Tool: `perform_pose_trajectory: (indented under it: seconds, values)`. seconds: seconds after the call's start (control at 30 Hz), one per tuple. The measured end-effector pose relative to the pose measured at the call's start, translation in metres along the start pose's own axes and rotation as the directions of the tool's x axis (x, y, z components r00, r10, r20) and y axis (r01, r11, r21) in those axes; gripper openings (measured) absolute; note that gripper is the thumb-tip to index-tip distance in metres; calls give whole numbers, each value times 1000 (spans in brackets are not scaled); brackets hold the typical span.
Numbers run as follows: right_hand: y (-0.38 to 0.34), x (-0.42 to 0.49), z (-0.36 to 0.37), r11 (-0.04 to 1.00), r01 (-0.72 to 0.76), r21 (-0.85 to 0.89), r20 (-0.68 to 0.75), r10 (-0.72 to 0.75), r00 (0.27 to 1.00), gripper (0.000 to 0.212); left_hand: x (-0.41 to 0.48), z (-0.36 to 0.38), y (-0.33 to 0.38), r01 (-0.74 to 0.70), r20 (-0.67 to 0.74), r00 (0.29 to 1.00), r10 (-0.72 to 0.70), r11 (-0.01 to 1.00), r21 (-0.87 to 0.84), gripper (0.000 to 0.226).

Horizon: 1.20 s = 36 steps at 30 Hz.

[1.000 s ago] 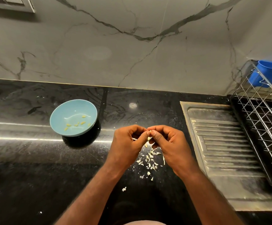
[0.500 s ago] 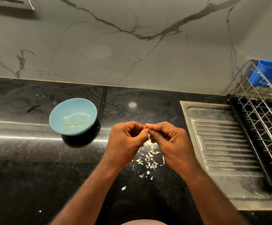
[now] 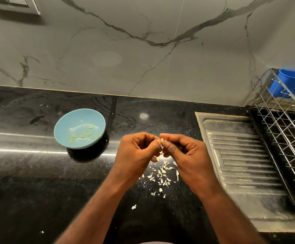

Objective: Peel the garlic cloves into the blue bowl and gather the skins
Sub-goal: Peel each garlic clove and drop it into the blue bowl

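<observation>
My left hand and my right hand meet above the black counter, fingertips together, both pinching a small pale garlic clove between them. Most of the clove is hidden by the fingers. Directly below the hands lies a scatter of whitish garlic skins. The blue bowl stands to the left of my left hand and holds several peeled yellowish cloves.
A steel sink drainboard lies right of my right hand, with a wire dish rack and a blue plastic tub beyond it. The marble wall rises behind the counter. Stray skin bits dot the near counter.
Both hands stay together over the skins, fingers working slightly at the clove; its pale tip now shows between the fingertips. The bowl has not moved.
</observation>
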State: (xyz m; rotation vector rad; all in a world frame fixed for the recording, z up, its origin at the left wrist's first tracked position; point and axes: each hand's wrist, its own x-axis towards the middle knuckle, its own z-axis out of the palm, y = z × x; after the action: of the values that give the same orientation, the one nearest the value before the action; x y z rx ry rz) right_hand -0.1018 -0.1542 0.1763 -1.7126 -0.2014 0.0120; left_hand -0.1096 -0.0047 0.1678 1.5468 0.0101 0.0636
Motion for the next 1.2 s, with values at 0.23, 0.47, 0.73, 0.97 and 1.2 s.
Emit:
perform_pose_trajectory:
  seconds: [0.23, 0.47, 0.73, 0.97, 1.2]
  values:
    - [-2, 2, -4, 995, 41, -96, 12, -40, 999, 13, 3, -7, 4, 113, 82, 991, -103, 984, -135, 10]
    - [-2, 1, -5, 968, 103, -230, 71, -89, 994, 24, 4, -8, 4, 123, 55, 991, -118, 989, -83, 7]
    - [-4, 2, -6, 968, 110, -226, 54, -101, 993, 20, 4, -9, 6, 136, 71, 989, -128, 981, -135, 7]
    - [-3, 2, -5, 951, 158, -267, 80, -142, 987, 27, 2, -13, 3, 168, 103, 983, -154, 975, -145, 8]
    - [-2, -1, -1, 949, 159, -273, 73, -144, 987, 24, 1, -6, 2, 128, 4, 992, -129, 986, -108, 11]
